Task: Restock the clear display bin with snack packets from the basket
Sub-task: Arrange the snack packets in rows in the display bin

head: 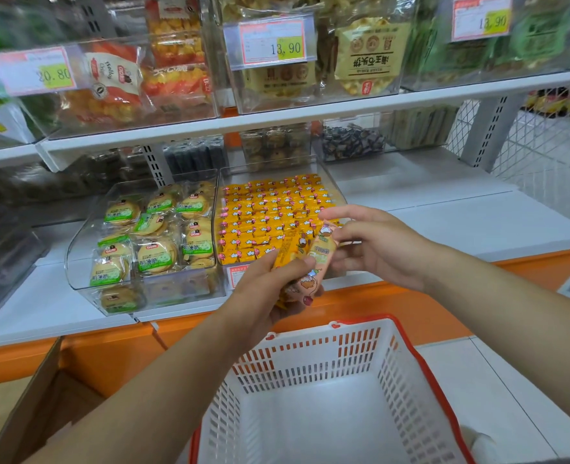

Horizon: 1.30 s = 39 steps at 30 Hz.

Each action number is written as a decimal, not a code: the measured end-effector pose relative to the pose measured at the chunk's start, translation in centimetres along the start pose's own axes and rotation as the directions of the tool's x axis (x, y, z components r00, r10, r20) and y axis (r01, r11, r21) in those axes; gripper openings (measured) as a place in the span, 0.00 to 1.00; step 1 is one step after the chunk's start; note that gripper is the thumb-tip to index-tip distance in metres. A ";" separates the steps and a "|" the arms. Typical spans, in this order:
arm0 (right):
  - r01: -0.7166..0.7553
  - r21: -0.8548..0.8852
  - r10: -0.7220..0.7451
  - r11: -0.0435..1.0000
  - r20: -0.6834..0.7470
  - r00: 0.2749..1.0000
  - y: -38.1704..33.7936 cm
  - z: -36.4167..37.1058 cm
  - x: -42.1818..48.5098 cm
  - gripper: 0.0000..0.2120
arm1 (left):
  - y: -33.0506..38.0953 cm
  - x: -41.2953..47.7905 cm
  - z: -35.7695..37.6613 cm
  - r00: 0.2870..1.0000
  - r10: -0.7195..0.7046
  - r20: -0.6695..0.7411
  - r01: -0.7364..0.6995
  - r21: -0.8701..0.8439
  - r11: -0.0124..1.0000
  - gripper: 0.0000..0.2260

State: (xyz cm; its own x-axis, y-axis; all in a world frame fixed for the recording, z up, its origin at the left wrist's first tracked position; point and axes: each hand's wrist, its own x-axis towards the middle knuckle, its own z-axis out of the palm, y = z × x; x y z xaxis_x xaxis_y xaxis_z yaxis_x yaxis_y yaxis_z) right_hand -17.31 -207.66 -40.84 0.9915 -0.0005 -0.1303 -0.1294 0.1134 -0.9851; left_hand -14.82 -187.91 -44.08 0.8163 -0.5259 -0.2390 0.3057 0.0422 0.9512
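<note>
Restocking looks to be at its last handful. The basket [407,333] below stands bare inside, and the snack packets [305,259] are a small bunch gripped in the left hand [270,286], fingers curled round their lower ends, just in front of the clear display bin [270,170]. The right hand [377,249] meets the bunch from the right, thumb and lower fingers apparently pinching the top of one pinkish packet while the forefinger points straight out. Neat rows of orange packets fill the bin almost to its front lip, so the next move calls for carrying that packet forward and finding a gap (few show). A biscuit bin [76,262] stands just beside it on the left, the upper shelf [277,117] overhangs the back rows, and a cardboard box [42,396] sits lower left.
</note>
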 end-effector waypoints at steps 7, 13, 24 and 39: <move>0.034 -0.175 -0.019 0.984 0.083 0.996 -0.1 -1.0 0.4 0.12 | 0.2 0.4 -0.5 0.999 0.049 0.001 -0.049 -0.039 0.998 0.22; 0.089 -0.071 -0.088 0.994 0.018 0.996 0.0 -1.4 1.3 0.08 | 0.6 1.2 -0.8 0.991 0.068 -0.116 -0.076 -0.074 0.994 0.21; -0.025 -0.317 0.132 0.948 0.320 0.938 -0.3 -0.4 0.6 0.35 | 1.0 1.4 -1.2 0.982 0.070 -0.173 -0.075 -0.026 0.997 0.15; 0.219 -0.766 -0.543 0.605 -0.195 0.817 0.4 -5.3 4.0 0.23 | 1.3 1.6 -1.1 0.976 -0.027 -0.215 0.019 -0.037 0.999 0.14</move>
State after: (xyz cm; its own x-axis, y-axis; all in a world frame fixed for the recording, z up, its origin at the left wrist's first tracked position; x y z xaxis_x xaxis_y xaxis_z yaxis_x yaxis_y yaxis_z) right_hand -13.48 -212.89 -42.39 0.8773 -0.2555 0.4062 0.1273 -0.6923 -0.7103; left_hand -12.57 -187.82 -43.41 0.8941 -0.3315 -0.3011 0.3396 0.0637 0.9384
